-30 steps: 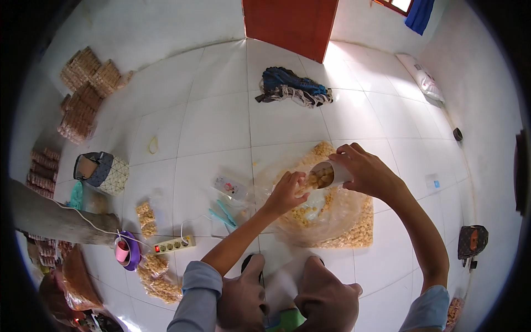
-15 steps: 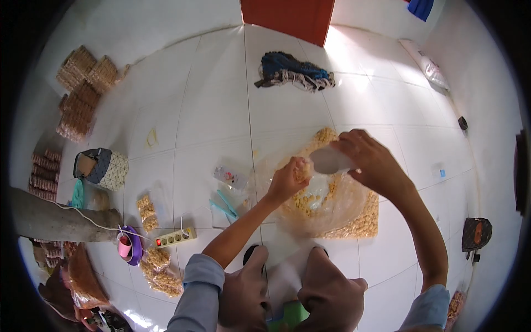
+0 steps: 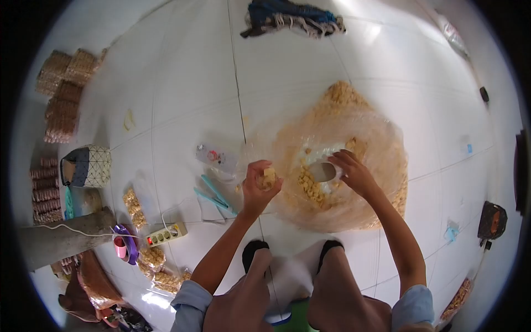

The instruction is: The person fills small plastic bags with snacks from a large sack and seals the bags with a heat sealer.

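- Over the opening of a large clear bag (image 3: 362, 202), spread on white floor tiles (image 3: 193, 83): one white cup (image 3: 323, 172), tipped on its side, mouth turned toward the left hand (image 3: 256, 193).
- Right hand (image 3: 354, 174): thumb and fingers pinching the cup at its far end, fingers close together.
- Left hand: fingers curled around one small clear bag (image 3: 267, 178) of pale yellow snack pieces, just beside the large bag, apart from the cup.
- Large bag: loose yellow pieces (image 3: 312, 188) inside, below and beside the cup; more snack pieces (image 3: 343, 94) packed toward its far end.
- Left of the large bag: one flat clear packet (image 3: 214, 156) with a red print; nearer the person, one pale blue tool (image 3: 218, 197) with two long arms, spread in a V.
- Farther left: one cream power strip (image 3: 166, 235), red switch lit; one purple bowl (image 3: 132, 246) with a pink cup (image 3: 120, 247) in it; filled snack bags (image 3: 160, 271) near both.
- Left wall side: stacks of packed goods (image 3: 62, 110) and one patterned handbag (image 3: 91, 166).
- Far side: one dark blue cloth bundle (image 3: 293, 19) with pale cords.
- Right side: one brown bag (image 3: 491, 221).
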`<action>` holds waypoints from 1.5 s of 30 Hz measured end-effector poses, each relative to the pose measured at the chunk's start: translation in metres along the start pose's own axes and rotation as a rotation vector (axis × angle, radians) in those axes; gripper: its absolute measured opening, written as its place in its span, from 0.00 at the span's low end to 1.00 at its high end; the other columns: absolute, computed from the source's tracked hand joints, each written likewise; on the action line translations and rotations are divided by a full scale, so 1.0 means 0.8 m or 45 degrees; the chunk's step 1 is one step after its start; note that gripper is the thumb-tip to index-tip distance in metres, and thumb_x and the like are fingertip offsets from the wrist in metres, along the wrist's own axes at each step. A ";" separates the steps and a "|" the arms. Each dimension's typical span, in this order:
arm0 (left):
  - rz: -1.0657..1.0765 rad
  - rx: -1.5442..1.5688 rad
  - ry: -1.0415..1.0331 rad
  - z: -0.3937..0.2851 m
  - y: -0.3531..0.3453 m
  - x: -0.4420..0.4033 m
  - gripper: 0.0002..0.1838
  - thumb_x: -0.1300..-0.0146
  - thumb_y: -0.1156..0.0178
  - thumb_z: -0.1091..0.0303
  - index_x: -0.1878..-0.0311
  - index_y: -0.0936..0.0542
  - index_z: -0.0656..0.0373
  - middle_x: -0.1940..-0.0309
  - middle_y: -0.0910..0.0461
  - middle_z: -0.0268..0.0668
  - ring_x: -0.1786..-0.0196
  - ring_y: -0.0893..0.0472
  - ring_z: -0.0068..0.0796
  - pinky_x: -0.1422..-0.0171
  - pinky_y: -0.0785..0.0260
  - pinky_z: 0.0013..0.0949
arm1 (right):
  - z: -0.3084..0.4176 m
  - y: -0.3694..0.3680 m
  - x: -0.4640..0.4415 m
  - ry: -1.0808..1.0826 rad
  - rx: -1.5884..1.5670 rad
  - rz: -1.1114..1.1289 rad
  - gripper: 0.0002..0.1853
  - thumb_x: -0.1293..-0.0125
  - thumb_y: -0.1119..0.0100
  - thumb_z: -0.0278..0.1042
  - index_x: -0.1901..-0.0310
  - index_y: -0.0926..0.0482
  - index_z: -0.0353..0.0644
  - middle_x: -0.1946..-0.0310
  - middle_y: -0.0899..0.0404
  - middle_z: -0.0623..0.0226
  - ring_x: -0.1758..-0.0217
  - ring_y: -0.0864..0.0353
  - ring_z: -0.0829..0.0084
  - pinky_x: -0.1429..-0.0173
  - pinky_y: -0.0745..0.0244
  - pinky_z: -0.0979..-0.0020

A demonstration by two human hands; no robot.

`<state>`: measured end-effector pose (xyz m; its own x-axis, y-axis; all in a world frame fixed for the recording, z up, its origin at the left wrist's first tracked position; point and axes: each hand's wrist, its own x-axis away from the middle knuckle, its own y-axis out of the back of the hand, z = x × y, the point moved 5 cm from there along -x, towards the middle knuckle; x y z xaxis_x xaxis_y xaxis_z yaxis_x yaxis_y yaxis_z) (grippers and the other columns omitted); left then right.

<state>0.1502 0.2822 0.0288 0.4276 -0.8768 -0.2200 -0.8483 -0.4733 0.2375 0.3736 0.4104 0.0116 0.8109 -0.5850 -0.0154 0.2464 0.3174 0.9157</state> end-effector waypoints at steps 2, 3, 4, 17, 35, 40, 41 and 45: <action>0.001 0.032 0.065 0.013 0.001 0.018 0.24 0.53 0.34 0.76 0.51 0.33 0.59 0.65 0.26 0.35 0.65 0.24 0.21 0.60 0.30 0.24 | 0.027 -0.032 0.000 0.106 -0.234 0.082 0.32 0.56 0.41 0.17 0.45 0.30 0.47 0.45 0.30 0.65 0.37 0.36 0.60 0.40 0.31 0.65; 0.046 0.004 0.112 0.013 0.000 0.020 0.25 0.52 0.34 0.76 0.51 0.33 0.58 0.67 0.25 0.35 0.65 0.24 0.20 0.60 0.30 0.24 | 0.041 -0.046 0.002 0.095 -0.250 0.102 0.32 0.56 0.41 0.17 0.45 0.30 0.47 0.45 0.30 0.65 0.37 0.36 0.60 0.40 0.31 0.65; 0.080 -0.021 0.139 0.013 -0.002 0.018 0.25 0.52 0.34 0.76 0.50 0.34 0.58 0.69 0.25 0.34 0.66 0.24 0.20 0.60 0.30 0.24 | 0.056 -0.056 0.000 0.147 -0.330 0.170 0.33 0.57 0.40 0.17 0.45 0.30 0.48 0.45 0.30 0.64 0.38 0.36 0.61 0.39 0.31 0.65; 0.396 0.083 0.036 -0.065 -0.047 -0.041 0.29 0.50 0.33 0.66 0.46 0.36 0.51 0.70 0.25 0.35 0.67 0.21 0.27 0.59 0.28 0.28 | 0.032 0.162 -0.002 -0.217 -0.555 -0.077 0.38 0.61 0.31 0.19 0.43 0.30 0.48 0.42 0.33 0.64 0.39 0.34 0.61 0.38 0.32 0.65; 0.389 -0.251 -0.201 -0.167 -0.047 -0.077 0.31 0.51 0.34 0.64 0.44 0.38 0.51 0.69 0.25 0.39 0.68 0.21 0.35 0.61 0.27 0.32 | 0.192 0.350 -0.007 0.174 0.349 -0.180 0.33 0.57 0.34 0.22 0.44 0.30 0.47 0.45 0.30 0.67 0.40 0.34 0.63 0.44 0.25 0.67; 0.357 -0.210 -0.240 -0.159 -0.046 -0.078 0.31 0.50 0.34 0.63 0.44 0.38 0.52 0.68 0.24 0.40 0.69 0.21 0.36 0.63 0.28 0.32 | 0.194 0.350 -0.005 0.185 0.459 -0.227 0.34 0.58 0.34 0.22 0.44 0.30 0.48 0.45 0.30 0.67 0.40 0.33 0.64 0.45 0.24 0.68; 0.358 -0.212 -0.234 -0.157 -0.045 -0.078 0.31 0.50 0.34 0.63 0.44 0.38 0.52 0.68 0.24 0.40 0.69 0.21 0.36 0.63 0.28 0.32 | 0.187 0.351 -0.004 0.111 0.375 -0.247 0.35 0.58 0.33 0.22 0.43 0.31 0.47 0.45 0.31 0.66 0.41 0.33 0.63 0.44 0.25 0.67; 0.340 -0.245 -0.137 -0.136 -0.046 -0.074 0.30 0.50 0.34 0.64 0.45 0.37 0.52 0.68 0.24 0.39 0.72 0.22 0.32 0.66 0.29 0.31 | 0.111 0.293 0.014 -0.145 -0.004 -0.394 0.36 0.61 0.32 0.21 0.44 0.31 0.45 0.45 0.32 0.60 0.42 0.34 0.57 0.42 0.29 0.64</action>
<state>0.1898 0.3422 0.1364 0.1543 -0.9628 -0.2218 -0.8471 -0.2444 0.4718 0.3934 0.4122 0.2615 0.6327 -0.7337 -0.2476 0.4735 0.1135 0.8735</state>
